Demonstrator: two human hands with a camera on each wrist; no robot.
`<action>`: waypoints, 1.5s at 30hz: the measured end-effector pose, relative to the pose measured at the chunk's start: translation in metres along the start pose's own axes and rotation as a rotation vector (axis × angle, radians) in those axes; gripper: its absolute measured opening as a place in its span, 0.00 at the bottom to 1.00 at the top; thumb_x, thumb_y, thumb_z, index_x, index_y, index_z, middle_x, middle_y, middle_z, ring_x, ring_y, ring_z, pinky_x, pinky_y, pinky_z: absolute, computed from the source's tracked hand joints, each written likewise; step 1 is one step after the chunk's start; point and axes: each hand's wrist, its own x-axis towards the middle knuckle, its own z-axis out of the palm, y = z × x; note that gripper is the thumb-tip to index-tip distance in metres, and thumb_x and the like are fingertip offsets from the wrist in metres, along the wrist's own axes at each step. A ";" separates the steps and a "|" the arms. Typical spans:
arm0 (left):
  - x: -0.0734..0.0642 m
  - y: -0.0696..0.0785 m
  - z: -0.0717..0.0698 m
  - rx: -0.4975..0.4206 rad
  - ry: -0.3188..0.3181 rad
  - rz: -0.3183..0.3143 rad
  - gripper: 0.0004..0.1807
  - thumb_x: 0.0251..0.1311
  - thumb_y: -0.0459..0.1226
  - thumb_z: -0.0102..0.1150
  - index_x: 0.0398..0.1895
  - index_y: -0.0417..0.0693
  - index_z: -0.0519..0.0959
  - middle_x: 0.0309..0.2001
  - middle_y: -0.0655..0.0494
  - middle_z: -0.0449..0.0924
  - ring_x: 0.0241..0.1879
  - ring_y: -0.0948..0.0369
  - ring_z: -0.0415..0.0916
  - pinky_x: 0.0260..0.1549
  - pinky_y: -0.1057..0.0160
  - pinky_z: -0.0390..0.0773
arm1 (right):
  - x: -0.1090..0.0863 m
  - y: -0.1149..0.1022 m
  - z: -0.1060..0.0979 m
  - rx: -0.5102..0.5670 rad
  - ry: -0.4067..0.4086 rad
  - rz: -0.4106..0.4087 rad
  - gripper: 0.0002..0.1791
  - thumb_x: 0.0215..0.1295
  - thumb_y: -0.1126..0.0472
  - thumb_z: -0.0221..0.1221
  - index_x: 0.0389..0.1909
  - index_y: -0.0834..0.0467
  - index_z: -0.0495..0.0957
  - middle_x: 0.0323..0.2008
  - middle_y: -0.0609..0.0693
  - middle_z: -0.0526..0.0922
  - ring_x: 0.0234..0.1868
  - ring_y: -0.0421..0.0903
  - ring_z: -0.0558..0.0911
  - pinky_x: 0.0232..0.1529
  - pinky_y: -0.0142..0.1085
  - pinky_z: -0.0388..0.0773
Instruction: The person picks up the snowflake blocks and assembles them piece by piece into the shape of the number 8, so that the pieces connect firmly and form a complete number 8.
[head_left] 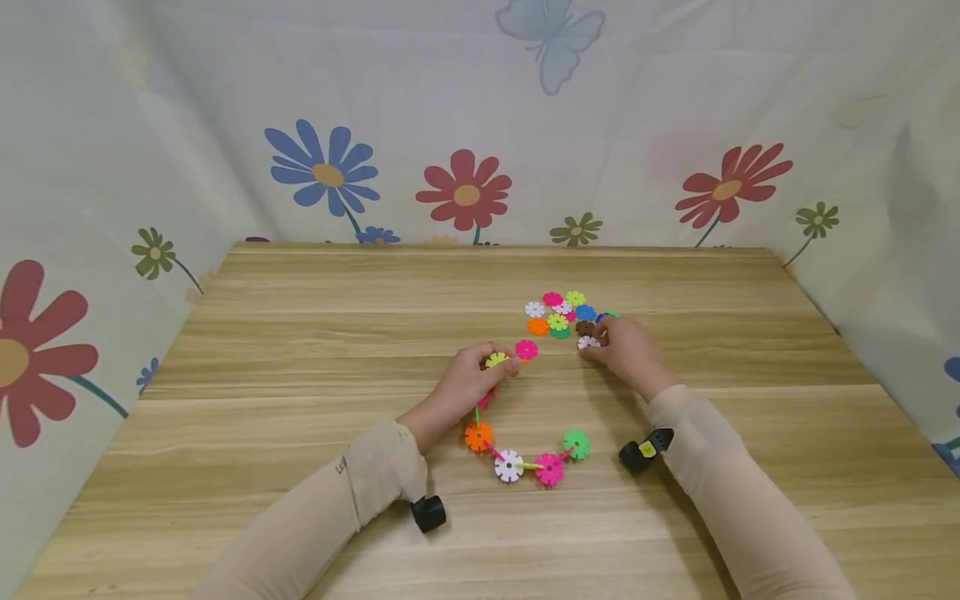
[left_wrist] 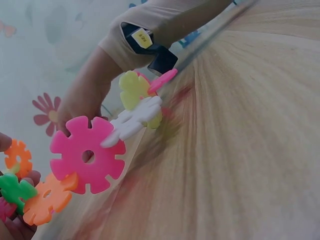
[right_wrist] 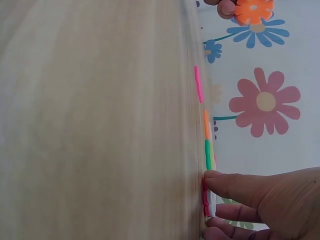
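My left hand (head_left: 480,375) grips one end of a curved chain of notched plastic snowflake discs. Close to the left fingers are a yellow disc (head_left: 497,361) and, in the left wrist view, a green disc (left_wrist: 17,191). The chain bends toward the front through an orange disc (head_left: 478,436), a white disc (head_left: 508,466) and a pink disc (head_left: 549,470), ending in a light green disc (head_left: 576,444). At the loose discs my right hand (head_left: 633,354) pinches a whitish disc (head_left: 587,342) between thumb and fingers, low at the tabletop.
Several loose discs lie in a flat pile behind the hands, among them a blue disc (head_left: 585,312) and a brown disc (head_left: 585,328). A single pink disc (head_left: 527,349) lies between the hands. Flower-printed cloth (head_left: 600,125) hangs behind the wooden table (head_left: 315,308).
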 end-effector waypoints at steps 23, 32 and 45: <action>0.002 -0.003 0.003 -0.035 0.002 -0.003 0.17 0.63 0.46 0.60 0.45 0.43 0.81 0.18 0.53 0.70 0.18 0.63 0.64 0.21 0.69 0.66 | -0.027 -0.006 -0.010 0.274 0.113 -0.147 0.19 0.60 0.57 0.65 0.49 0.63 0.77 0.39 0.58 0.83 0.31 0.48 0.78 0.30 0.33 0.73; 0.002 -0.003 0.004 -0.024 0.009 0.010 0.16 0.63 0.47 0.60 0.44 0.43 0.82 0.22 0.46 0.77 0.17 0.64 0.64 0.19 0.69 0.64 | -0.043 -0.021 -0.009 0.546 0.016 -0.239 0.18 0.62 0.60 0.63 0.49 0.64 0.76 0.33 0.58 0.81 0.23 0.45 0.75 0.24 0.35 0.79; 0.002 -0.004 0.003 -0.011 -0.004 0.025 0.16 0.64 0.47 0.58 0.44 0.44 0.82 0.25 0.43 0.79 0.16 0.64 0.64 0.17 0.70 0.62 | -0.046 -0.032 0.004 0.829 -0.104 -0.276 0.09 0.64 0.69 0.59 0.42 0.71 0.74 0.29 0.68 0.78 0.20 0.39 0.79 0.25 0.35 0.82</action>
